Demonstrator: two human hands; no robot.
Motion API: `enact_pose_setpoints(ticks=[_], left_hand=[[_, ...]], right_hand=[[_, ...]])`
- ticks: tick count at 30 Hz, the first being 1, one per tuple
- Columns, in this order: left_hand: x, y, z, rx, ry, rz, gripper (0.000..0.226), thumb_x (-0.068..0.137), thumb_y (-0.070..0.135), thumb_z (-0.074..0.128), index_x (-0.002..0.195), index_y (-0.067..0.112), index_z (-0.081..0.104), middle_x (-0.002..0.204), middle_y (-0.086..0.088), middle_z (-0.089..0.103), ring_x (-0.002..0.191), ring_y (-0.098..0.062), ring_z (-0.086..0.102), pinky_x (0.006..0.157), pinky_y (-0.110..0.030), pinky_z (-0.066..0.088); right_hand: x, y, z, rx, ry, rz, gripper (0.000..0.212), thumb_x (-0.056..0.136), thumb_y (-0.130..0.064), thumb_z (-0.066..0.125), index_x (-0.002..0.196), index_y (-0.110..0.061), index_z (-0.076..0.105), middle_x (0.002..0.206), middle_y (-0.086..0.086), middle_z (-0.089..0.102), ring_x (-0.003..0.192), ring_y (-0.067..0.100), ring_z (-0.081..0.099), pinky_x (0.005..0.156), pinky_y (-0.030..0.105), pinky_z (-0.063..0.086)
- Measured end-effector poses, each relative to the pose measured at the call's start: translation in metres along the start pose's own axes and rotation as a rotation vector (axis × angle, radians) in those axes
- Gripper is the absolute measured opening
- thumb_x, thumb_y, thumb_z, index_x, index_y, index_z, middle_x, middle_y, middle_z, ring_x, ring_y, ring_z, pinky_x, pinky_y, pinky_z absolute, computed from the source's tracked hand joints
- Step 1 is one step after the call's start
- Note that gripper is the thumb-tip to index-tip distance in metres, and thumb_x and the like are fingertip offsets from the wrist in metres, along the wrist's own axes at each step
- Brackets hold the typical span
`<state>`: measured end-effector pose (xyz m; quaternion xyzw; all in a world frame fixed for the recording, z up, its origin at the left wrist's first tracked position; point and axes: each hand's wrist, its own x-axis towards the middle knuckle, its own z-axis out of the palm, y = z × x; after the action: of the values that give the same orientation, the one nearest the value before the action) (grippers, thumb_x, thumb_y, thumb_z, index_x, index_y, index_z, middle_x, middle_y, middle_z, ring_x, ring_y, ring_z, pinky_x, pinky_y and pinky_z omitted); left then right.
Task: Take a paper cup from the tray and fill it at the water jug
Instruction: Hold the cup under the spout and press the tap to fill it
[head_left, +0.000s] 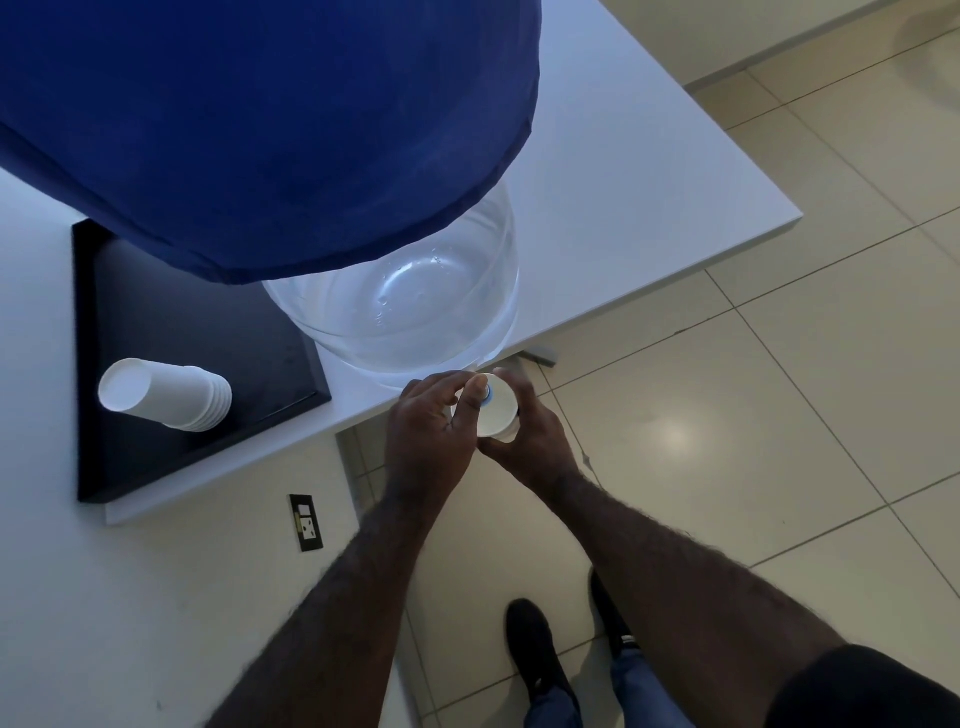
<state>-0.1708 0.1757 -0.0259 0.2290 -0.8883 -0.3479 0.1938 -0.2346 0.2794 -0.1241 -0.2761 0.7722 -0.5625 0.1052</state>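
A clear water jug (415, 312) under a blue cloth cover (270, 130) stands at the near edge of a white table (623, 197). Just past that edge, my right hand (530, 431) grips a white paper cup (501, 410) from below, held under the jug's tap. My left hand (431, 431) is over the blue tap (487, 397), thumb and fingers on it. The tap is mostly hidden by my fingers. I cannot tell whether water is flowing. A stack of white paper cups (166, 395) lies on its side on a black tray (171, 332) to the left.
The table's corner sticks out at the right over a beige tiled floor (779, 389). A wall socket (306, 522) sits on the pale wall below the table. My dark shoes (535, 654) are on the floor beneath my arms.
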Motion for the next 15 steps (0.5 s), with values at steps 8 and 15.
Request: enact_pose_setpoints(ticks=[8,15], left_hand=[[0.0009,-0.0015,0.0008,-0.017,0.022,-0.005,0.028,0.094,0.033,0.06,0.102,0.011,0.076,0.098,0.002,0.075,0.091,-0.01,0.063,0.078,-0.029,0.055],[0.0008,-0.0021,0.0016,-0.008,0.027,-0.009,0.028,0.094,0.033,0.06,0.102,0.012,0.076,0.098,0.0,0.076,0.091,-0.013,0.065,0.077,-0.03,0.057]], right_hand=[[-0.0004,-0.0029,0.0002,-0.011,0.009,-0.002,0.076,0.072,-0.026,0.087,0.131,-0.026,0.039,0.118,0.002,0.066,0.095,0.018,0.067,0.075,0.031,0.059],[-0.0035,0.0,0.0005,-0.036,0.005,-0.016,0.077,0.072,-0.027,0.087,0.131,-0.024,0.038,0.117,0.006,0.066,0.095,0.019,0.067,0.075,0.027,0.058]])
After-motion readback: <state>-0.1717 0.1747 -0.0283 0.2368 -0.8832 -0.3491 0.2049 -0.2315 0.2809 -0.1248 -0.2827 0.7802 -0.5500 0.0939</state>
